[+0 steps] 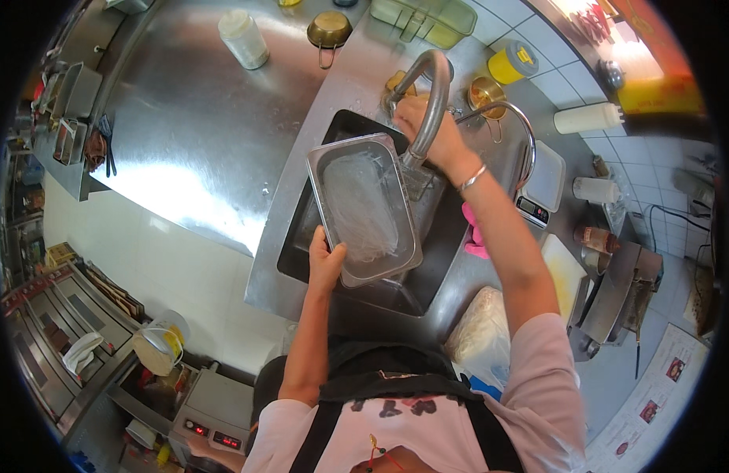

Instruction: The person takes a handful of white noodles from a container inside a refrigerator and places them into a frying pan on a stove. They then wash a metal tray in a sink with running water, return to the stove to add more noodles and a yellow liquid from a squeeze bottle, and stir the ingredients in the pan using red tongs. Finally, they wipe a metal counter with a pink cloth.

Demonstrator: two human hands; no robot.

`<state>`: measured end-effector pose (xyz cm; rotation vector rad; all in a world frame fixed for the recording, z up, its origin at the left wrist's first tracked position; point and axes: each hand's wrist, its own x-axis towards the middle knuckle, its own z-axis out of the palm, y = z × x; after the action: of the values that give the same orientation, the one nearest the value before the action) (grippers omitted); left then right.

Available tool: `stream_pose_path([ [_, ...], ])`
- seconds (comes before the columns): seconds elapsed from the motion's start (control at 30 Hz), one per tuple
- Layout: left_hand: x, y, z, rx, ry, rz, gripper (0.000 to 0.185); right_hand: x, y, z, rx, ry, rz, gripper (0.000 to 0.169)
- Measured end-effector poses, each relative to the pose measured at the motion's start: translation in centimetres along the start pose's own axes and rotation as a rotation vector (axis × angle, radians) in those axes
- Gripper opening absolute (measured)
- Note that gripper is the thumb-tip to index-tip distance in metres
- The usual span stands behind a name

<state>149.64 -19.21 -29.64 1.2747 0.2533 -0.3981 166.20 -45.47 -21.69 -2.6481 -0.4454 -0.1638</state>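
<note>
My left hand point(326, 261) grips the near left rim of a rectangular stainless-steel food pan point(407, 230), thumb over the edge. The pan is held tilted over the sink point(302, 245). Pale translucent strands point(361, 207) that look like noodles lie in it. Beyond the pan, my right hand point(426, 127) reaches behind the thick curved faucet spout point(440, 88). Its fingers are bent near the metal fitting at the far edge of the sink; the spout partly covers them, so their hold is unclear. A wire basket point(420, 182) sits in the sink below the spout.
A thinner curved tap point(527, 139) rises to the right. A digital kitchen scale point(533, 207), pink cloth-like item point(475, 233) and cutting board point(558, 269) lie along the right counter. On the left steel table stand a plastic jar point(243, 40) and small brass-coloured pan point(329, 29).
</note>
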Motion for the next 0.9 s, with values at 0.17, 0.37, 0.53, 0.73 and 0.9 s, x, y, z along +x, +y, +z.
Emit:
stream_pose_path([
  [0.17, -0.9, 0.9, 0.1, 0.071, 0.006, -0.014, 0.019, -6.7, -9.2, 6.2, 0.159, -0.211, 0.111, 0.042],
  [0.37, -2.0, 1.9, 1.4, 0.203, -0.044, 0.086, 0.017, -8.0, -12.0, 12.6, -0.034, -0.202, 0.416, 0.073],
  [0.53, -3.2, 0.3, 0.9, 0.098, 0.019, 0.082, 0.017, -10.2, -10.5, 11.9, -0.019, -0.119, 0.344, 0.071],
  [0.73, -4.0, 2.6, 2.5, 0.175, -0.029, 0.042, 0.022, -13.0, -11.3, 7.2, -0.089, -0.334, 0.142, 0.050],
  [0.9, -5.3, 1.9, 4.1, 0.016, -0.052, 0.114, 0.019, -14.6, -11.3, 5.8, -0.176, -0.168, 0.110, 0.052],
])
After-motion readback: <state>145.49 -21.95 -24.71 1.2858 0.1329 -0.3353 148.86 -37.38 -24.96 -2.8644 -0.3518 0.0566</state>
